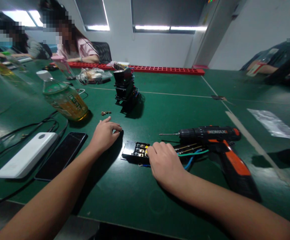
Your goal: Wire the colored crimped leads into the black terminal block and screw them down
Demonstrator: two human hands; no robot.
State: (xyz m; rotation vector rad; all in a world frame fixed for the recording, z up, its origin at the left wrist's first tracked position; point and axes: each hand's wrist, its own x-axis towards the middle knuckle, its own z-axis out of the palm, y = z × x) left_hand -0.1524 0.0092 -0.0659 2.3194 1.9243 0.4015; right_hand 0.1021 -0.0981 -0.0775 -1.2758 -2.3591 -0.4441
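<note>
A person is working at a green table [174, 106]. The right hand [163, 163], fingers curled, is holding down the right end of a black terminal block [135, 149] lying flat at centre, with coloured wires [192, 154] trailing right. The left hand [106, 133] is resting palm down, fingers loosely bent; whether it is gripping anything cannot be told. A cordless drill [209, 133] is lying beside the wires.

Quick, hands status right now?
Left hand: palm down on table, fingers curled; grip cannot be told.
Right hand: closed on the terminal block.
</note>
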